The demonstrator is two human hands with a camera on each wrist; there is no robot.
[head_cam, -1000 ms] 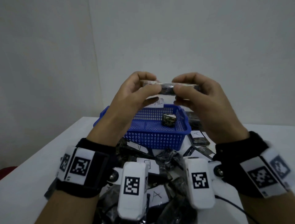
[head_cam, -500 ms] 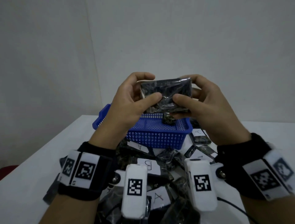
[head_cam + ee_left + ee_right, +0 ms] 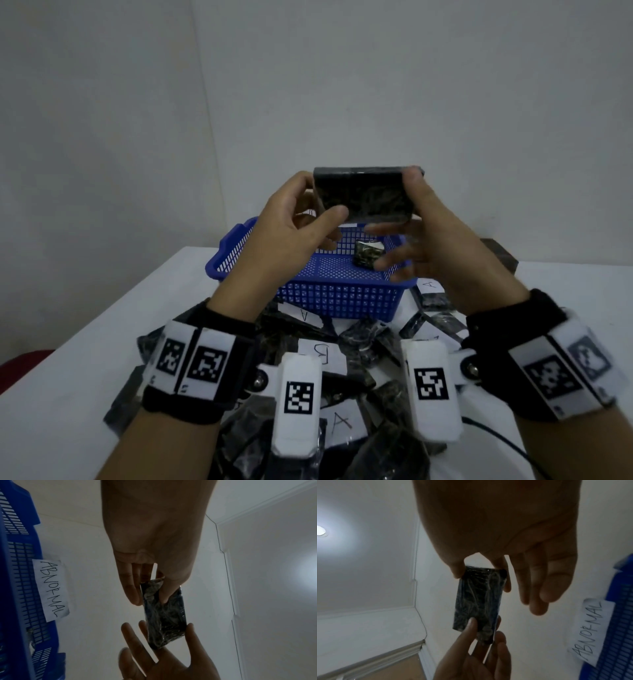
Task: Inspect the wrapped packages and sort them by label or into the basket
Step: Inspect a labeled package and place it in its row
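Note:
A dark plastic-wrapped package (image 3: 366,195) is held upright over the blue basket (image 3: 342,301), broad face toward me, no label showing on that face. My left hand (image 3: 325,209) pinches its lower left corner. My right hand (image 3: 411,192) pinches its right end between thumb and index, the other fingers spread loose below. The left wrist view shows the package (image 3: 164,615) between my left hand (image 3: 150,596) and the right one (image 3: 169,628). The right wrist view shows the same package (image 3: 479,599). One small wrapped package (image 3: 368,255) lies in the basket.
A paper label reading ABNORMAL (image 3: 51,589) hangs on the basket's far wall. A pile of dark wrapped packages (image 3: 363,346) with paper labels A (image 3: 340,423) and B (image 3: 322,354) covers the white table (image 3: 68,411) in front of the basket. A cable (image 3: 496,442) runs at right.
The package has been turned from edge-on to broad face toward me and lifted a little. My right hand's lower fingers have spread away from it.

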